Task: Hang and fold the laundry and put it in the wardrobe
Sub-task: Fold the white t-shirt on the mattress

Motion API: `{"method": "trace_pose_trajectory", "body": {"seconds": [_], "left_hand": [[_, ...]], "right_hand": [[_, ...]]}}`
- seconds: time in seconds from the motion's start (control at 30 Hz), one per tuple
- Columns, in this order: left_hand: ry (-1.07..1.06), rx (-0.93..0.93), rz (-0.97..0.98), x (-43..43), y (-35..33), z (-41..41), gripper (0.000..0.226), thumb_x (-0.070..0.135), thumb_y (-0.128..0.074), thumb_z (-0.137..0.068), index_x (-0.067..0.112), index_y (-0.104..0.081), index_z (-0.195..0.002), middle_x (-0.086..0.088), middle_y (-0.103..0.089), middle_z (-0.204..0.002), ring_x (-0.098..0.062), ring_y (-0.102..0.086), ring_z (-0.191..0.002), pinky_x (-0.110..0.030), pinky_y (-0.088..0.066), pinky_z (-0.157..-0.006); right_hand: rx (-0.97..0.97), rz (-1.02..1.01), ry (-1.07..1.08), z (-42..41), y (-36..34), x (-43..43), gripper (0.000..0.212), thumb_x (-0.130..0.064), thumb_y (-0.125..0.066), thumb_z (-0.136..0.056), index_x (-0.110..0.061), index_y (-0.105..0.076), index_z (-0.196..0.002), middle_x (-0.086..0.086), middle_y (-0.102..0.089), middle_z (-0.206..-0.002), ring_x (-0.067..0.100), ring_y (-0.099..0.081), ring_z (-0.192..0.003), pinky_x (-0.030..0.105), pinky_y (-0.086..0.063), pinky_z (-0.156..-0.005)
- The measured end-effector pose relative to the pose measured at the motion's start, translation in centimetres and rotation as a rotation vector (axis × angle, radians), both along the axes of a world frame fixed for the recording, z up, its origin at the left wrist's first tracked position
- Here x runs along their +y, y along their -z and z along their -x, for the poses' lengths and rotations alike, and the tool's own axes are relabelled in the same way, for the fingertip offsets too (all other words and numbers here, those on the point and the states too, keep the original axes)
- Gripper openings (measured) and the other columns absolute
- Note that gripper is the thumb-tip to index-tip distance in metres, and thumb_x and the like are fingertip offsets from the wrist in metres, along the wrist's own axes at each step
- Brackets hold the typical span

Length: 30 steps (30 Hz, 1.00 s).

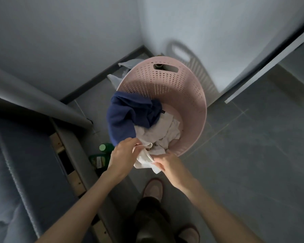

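Observation:
A pink perforated laundry basket [186,95] stands on the floor in a room corner. A dark blue garment [123,116] drapes over its near-left rim. White laundry [167,130] lies crumpled inside it. At the basket's near rim both hands hold one white cloth [144,160]. My left hand [123,155] grips its upper edge. My right hand [167,163] pinches its lower corner. The cloth hangs bunched between them, partly over the rim.
A grey bed [25,172] with a slatted wooden frame fills the left side. A green bottle [104,148] and a dark container stand on the floor between bed and basket. Plastic bags [118,76] lie behind the basket. My slippered feet stand on grey tiles [253,155].

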<state>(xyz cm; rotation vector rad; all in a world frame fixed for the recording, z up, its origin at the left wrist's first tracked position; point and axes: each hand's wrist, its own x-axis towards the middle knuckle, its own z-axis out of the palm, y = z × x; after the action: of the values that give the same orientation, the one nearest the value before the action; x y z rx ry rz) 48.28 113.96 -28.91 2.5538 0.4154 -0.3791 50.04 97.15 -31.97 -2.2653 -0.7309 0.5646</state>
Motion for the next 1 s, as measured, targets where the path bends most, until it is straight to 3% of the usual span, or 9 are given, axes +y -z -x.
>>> {"method": "trace_pose_trajectory", "body": {"seconds": [0.13,0.2,0.33,0.47,0.6,0.73,0.83,0.93,1.0], "left_hand": [[-0.150,-0.154,0.174,-0.5,-2.7,-0.8,0.012,0.027,-0.057,-0.091,0.018,-0.065,-0.092,0.011,-0.064,-0.087,-0.007,-0.059,-0.084,-0.017,-0.041,-0.068],[-0.162,-0.249,0.228,-1.1,-4.9,-1.5,0.008,0.026,-0.058,-0.090,0.020,-0.064,-0.090,0.014,-0.063,-0.080,0.001,-0.059,-0.078,-0.016,-0.042,-0.067],[-0.189,-0.433,0.424,-2.8,-9.8,-3.7,0.004,0.022,-0.056,-0.092,0.022,-0.060,-0.090,0.014,-0.063,-0.079,0.008,-0.057,-0.071,-0.010,-0.045,-0.060],[-0.148,-0.550,0.610,-5.1,-14.9,-5.7,0.006,0.016,-0.054,-0.093,0.014,-0.060,-0.094,0.008,-0.063,-0.081,0.008,-0.057,-0.067,-0.006,-0.042,-0.061],[-0.043,-0.674,0.716,-7.8,-20.1,-6.2,0.007,0.013,-0.052,-0.094,0.015,-0.058,-0.091,0.010,-0.060,-0.077,0.008,-0.054,-0.064,-0.006,-0.041,-0.061],[0.100,-0.777,0.820,-10.2,-25.6,-5.4,0.014,0.014,-0.052,-0.095,0.021,-0.055,-0.083,0.010,-0.056,-0.072,0.005,-0.051,-0.061,-0.008,-0.039,-0.059],[0.155,-0.831,0.917,-11.7,-29.6,-3.8,0.010,0.017,-0.053,-0.095,0.015,-0.057,-0.086,0.010,-0.057,-0.073,0.003,-0.051,-0.062,-0.011,-0.041,-0.059],[0.184,-0.843,1.038,-12.8,-33.6,-1.3,0.010,0.018,-0.052,-0.095,0.011,-0.056,-0.089,0.009,-0.055,-0.072,0.002,-0.049,-0.059,-0.013,-0.041,-0.057],[0.232,-0.849,1.100,-13.4,-36.3,0.6,0.010,0.017,-0.051,-0.095,0.009,-0.055,-0.091,0.008,-0.054,-0.073,0.003,-0.050,-0.060,-0.013,-0.041,-0.057]], "right_hand": [[0.010,-0.135,0.237,-0.5,-1.6,-0.8,0.020,-0.015,-0.046,-0.088,-0.020,-0.054,-0.070,-0.013,-0.032,-0.052,0.010,-0.032,-0.056,0.027,-0.028,-0.052],[-0.100,-0.197,0.322,-1.3,-3.3,-1.0,0.017,-0.016,-0.048,-0.090,-0.018,-0.064,-0.086,-0.011,-0.048,-0.057,0.012,-0.042,-0.059,0.027,-0.035,-0.054],[-0.186,-0.354,0.392,-4.1,-9.0,-1.5,0.027,-0.016,-0.048,-0.093,-0.011,-0.067,-0.111,0.003,-0.071,-0.098,0.018,-0.064,-0.089,0.032,-0.051,-0.078],[-0.284,-0.416,0.509,-5.6,-14.9,-3.0,0.031,-0.027,-0.044,-0.093,-0.018,-0.067,-0.112,-0.003,-0.071,-0.102,0.006,-0.062,-0.090,0.025,-0.050,-0.081],[-0.294,-0.504,0.579,-5.3,-21.2,-5.3,0.025,-0.014,-0.047,-0.097,-0.017,-0.066,-0.113,-0.010,-0.066,-0.092,-0.002,-0.059,-0.080,0.005,-0.041,-0.070],[-0.402,-0.610,0.692,-3.7,-27.3,-7.1,0.021,-0.010,-0.047,-0.097,-0.015,-0.067,-0.102,-0.016,-0.063,-0.084,-0.004,-0.058,-0.077,0.011,-0.044,-0.069],[-0.434,-0.717,0.741,-1.6,-32.0,-7.8,0.021,-0.012,-0.046,-0.098,-0.018,-0.066,-0.098,-0.012,-0.065,-0.084,0.006,-0.061,-0.080,0.023,-0.049,-0.072],[-0.520,-0.758,0.789,1.3,-36.5,-8.0,0.020,-0.013,-0.046,-0.098,-0.015,-0.066,-0.099,-0.008,-0.066,-0.085,0.005,-0.061,-0.079,0.017,-0.047,-0.069],[-0.566,-0.782,0.849,3.7,-39.4,-8.3,0.021,-0.014,-0.048,-0.097,-0.022,-0.067,-0.099,-0.006,-0.068,-0.087,0.010,-0.064,-0.083,0.027,-0.053,-0.074]]}}
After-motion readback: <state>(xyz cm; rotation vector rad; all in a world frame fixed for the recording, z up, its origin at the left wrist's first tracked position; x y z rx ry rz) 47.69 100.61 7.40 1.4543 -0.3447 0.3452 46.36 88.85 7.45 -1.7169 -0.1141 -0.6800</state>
